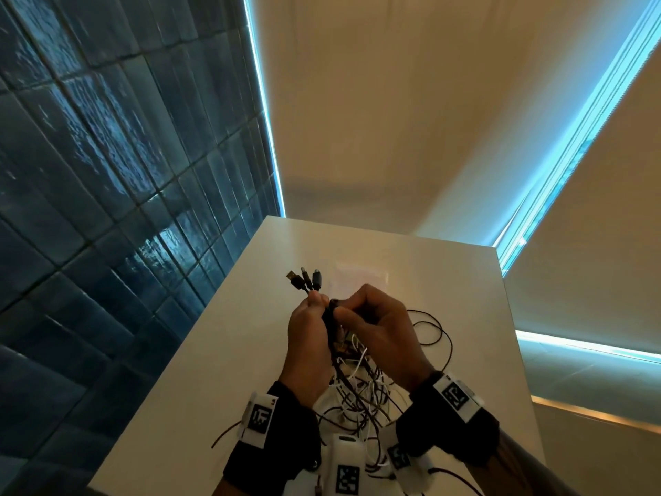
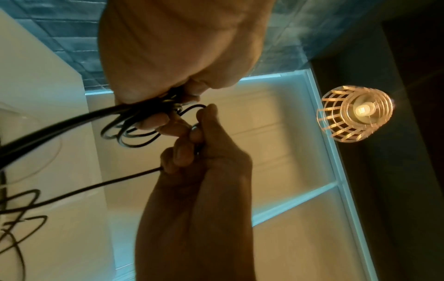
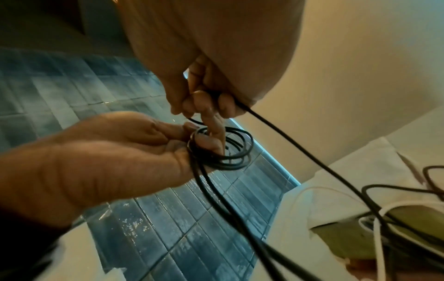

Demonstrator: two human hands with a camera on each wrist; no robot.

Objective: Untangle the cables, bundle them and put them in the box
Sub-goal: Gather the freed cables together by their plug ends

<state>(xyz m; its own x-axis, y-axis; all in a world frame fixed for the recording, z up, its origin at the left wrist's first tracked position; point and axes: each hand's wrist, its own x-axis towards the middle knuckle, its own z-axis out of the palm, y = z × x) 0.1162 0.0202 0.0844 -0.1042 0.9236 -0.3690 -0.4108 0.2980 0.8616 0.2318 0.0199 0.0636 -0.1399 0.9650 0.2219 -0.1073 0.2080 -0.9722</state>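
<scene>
Both hands are raised over the white table [image 1: 229,352]. My left hand [image 1: 318,303] grips a small coil of black cable [image 3: 222,152], and three connectors [image 1: 304,279] stick up above its fingers. My right hand [image 1: 344,310] meets it from the right and pinches a strand of the same black cable [image 2: 100,185], one finger poking through the coil. Below the hands a tangle of black and white cables [image 1: 357,392] lies on the table. No box shows clearly in any view.
A blue tiled wall [image 1: 107,173] runs along the table's left edge. Drawn blinds [image 1: 393,102] hang behind and to the right. A clear plastic bag [image 1: 361,275] lies at the table's far end. A lit pendant lamp [image 2: 355,114] hangs overhead.
</scene>
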